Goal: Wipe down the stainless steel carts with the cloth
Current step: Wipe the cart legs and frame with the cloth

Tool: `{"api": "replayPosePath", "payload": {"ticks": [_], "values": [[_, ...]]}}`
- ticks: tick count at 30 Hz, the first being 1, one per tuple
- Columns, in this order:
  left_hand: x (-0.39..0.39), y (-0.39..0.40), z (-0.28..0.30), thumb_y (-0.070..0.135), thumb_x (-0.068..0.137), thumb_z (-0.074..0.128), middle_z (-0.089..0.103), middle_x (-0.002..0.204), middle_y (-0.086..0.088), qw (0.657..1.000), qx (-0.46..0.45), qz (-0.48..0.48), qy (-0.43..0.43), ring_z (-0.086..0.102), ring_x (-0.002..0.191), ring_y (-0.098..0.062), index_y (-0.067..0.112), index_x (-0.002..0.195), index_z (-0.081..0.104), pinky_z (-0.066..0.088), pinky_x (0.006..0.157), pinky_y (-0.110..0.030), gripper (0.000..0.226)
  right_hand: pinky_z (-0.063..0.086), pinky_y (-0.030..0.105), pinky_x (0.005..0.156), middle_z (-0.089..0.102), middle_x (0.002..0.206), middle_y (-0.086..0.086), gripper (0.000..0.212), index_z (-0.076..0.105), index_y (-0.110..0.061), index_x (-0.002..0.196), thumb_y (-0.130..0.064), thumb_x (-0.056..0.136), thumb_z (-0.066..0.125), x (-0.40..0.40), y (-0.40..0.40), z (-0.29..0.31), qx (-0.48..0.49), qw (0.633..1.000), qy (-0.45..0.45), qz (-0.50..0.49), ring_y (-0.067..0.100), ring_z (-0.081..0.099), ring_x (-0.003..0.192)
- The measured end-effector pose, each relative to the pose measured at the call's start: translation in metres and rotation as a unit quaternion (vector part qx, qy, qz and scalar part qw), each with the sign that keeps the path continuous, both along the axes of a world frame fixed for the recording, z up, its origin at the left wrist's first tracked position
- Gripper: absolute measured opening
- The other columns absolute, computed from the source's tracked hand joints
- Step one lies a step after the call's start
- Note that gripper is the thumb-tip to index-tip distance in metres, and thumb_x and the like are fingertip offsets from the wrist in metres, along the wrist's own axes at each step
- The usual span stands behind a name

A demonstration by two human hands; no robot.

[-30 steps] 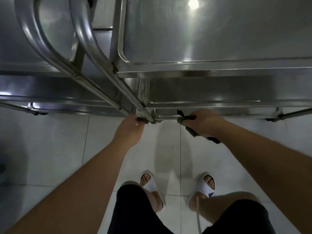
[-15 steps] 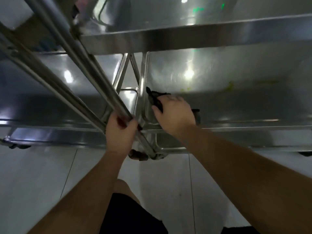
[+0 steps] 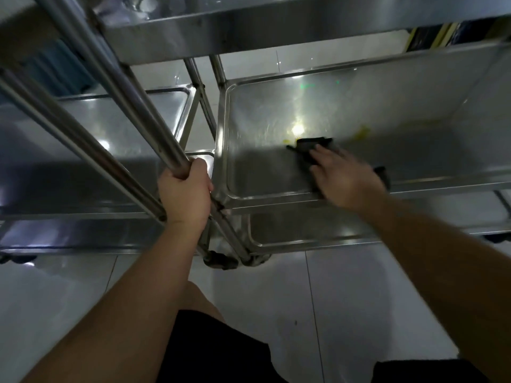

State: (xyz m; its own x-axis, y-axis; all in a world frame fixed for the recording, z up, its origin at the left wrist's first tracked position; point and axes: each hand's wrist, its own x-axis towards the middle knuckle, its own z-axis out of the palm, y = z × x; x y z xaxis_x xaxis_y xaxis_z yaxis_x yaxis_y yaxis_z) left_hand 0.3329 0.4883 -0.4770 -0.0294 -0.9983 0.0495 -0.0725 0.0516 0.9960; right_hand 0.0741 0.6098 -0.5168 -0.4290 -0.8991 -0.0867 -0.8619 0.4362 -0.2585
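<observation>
So we've got two stainless steel carts parked side by side on a pale tiled floor [image 3: 359,294], and we're crouched looking into the middle shelf [image 3: 276,167] of the right cart [image 3: 304,23]. Our right hand [image 3: 345,178] lies flat on the dark cloth [image 3: 307,146], pressing it onto the shelf near its front edge. The fingers [image 3: 322,156] look straight and slightly spread over the cloth, though that hand is motion-blurred, so we can't tell more. One end of the cloth sticks out past the fingertips, another bit pokes out by the wrist side. Just beyond the cloth there are yellowish smears [image 3: 362,132] on the steel, plus a small one touching the cloth's far edge.

Our left hand [image 3: 185,192] is wrapped around the slanted handle tube [image 3: 116,87] of the cart, fingers curled tight round it, thumb on top. The left cart [image 3: 96,128] sits just beside, its shelf shiny with reflected lights. Black shorts [image 3: 215,349] and a knee show at the bottom.
</observation>
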Motion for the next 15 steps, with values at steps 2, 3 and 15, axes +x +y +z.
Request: {"api": "replayPosePath", "payload": {"ticks": [2, 3, 15], "values": [[-0.001, 0.001, -0.002, 0.023, 0.081, 0.061, 0.054, 0.055, -0.002, 1.0, -0.007, -0.002, 0.018, 0.053, 0.055, -0.018, 0.032, 0.054, 0.06, 0.049, 0.056, -0.027, 0.029, 0.018, 0.048, 0.128, 0.019, 0.173, -0.007, 0.057, 0.028, -0.026, 0.164, -0.047, 0.111, 0.028, -0.055, 0.035, 0.001, -0.003, 0.996, 0.006, -0.092, 0.021, 0.012, 0.16], [-0.002, 0.001, -0.003, 0.023, 0.08, 0.06, 0.053, 0.055, -0.002, 1.0, -0.012, -0.002, 0.025, 0.053, 0.054, -0.017, 0.027, 0.059, 0.059, 0.048, 0.055, -0.026, 0.021, 0.017, 0.05, 0.128, 0.018, 0.173, -0.005, 0.057, 0.027, -0.024, 0.164, -0.046, 0.111, 0.027, -0.078, 0.049, 0.002, 0.002, 0.991, 0.004, -0.133, 0.022, 0.011, 0.16], [-0.013, -0.004, -0.014, 0.023, 0.074, 0.061, 0.048, 0.053, -0.008, 0.996, -0.051, 0.031, 0.069, 0.05, 0.049, -0.019, 0.013, 0.063, 0.051, 0.046, 0.052, -0.026, 0.017, 0.021, 0.045, 0.123, 0.025, 0.171, -0.01, 0.057, 0.032, -0.028, 0.163, -0.047, 0.11, 0.023, 0.092, -0.117, 0.0, -0.036, 0.993, -0.028, 0.108, 0.021, 0.017, 0.158]]}}
